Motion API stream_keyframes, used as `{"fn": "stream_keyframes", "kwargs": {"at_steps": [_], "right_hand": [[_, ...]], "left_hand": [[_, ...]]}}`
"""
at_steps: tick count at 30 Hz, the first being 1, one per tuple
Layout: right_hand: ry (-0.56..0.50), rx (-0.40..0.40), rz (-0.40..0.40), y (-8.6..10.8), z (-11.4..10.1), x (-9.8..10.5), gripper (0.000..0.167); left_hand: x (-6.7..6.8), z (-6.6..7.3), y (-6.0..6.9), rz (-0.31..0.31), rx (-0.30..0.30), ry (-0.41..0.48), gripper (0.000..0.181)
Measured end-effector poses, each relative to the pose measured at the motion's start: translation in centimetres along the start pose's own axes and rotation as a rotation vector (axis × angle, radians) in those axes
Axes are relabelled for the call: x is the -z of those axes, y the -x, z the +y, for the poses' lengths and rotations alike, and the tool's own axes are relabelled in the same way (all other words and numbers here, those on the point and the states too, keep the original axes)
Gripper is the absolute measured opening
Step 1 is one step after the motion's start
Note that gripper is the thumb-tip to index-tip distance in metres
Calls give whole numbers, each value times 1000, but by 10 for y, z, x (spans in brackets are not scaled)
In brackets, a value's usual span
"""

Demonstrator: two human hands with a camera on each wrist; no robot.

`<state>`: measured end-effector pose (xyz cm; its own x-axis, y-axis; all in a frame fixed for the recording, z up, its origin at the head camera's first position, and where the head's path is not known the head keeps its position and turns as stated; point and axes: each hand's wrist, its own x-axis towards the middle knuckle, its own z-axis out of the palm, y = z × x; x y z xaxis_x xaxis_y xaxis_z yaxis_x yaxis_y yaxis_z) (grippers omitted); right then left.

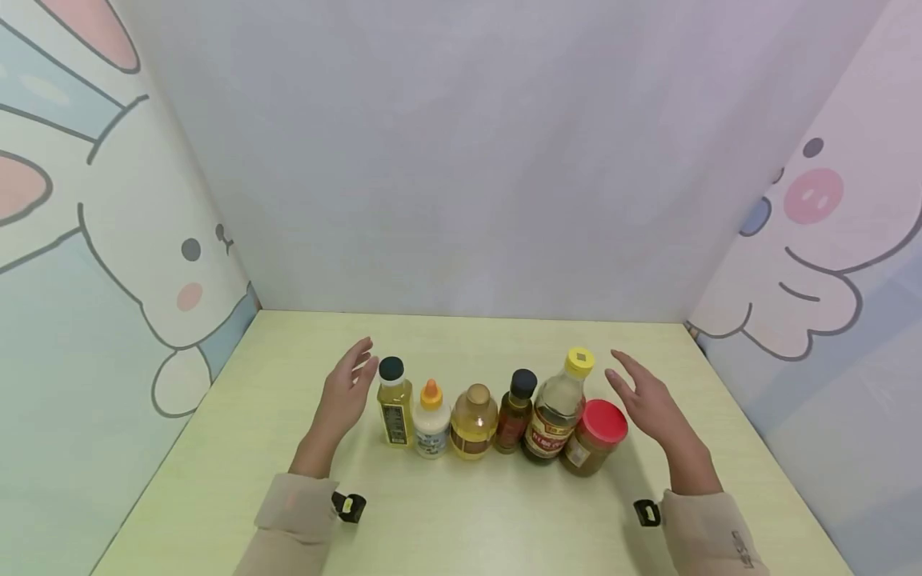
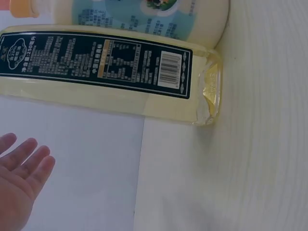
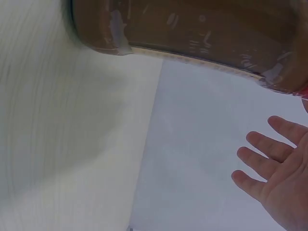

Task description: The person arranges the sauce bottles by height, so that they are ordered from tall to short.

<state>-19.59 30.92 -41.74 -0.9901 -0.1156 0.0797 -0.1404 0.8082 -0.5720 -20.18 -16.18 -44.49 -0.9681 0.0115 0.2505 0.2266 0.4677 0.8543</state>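
Left fingers [image 2: 42, 171], right fingers [image 3: 269, 147] released | bottles [image 1: 472, 424], jar [image 1: 591, 450] between | pale tabletop [image 1: 475, 524] | cartoon side walls [image 1: 137, 232], plain back wall [image 1: 461, 176]

Head cam faces fwd/dn; wrist cams close.

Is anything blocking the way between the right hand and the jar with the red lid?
Nothing visible does: only open space separates the right hand from the red-lidded jar, which ends the row. The yellow-capped bottle stands on the jar's left.
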Motion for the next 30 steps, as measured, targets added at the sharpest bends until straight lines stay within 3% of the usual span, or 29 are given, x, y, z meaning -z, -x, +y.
{"fn": "stream_keyframes", "kwargs": {"at_steps": [15,30], "right_hand": [[-38,16,22,11,-24,10,60],[-130,74,95,25,-49,12,53]], "left_hand": [[-4,10,10,71,-82,115,48],[-8,24,21,85,-142,204,39]]}}
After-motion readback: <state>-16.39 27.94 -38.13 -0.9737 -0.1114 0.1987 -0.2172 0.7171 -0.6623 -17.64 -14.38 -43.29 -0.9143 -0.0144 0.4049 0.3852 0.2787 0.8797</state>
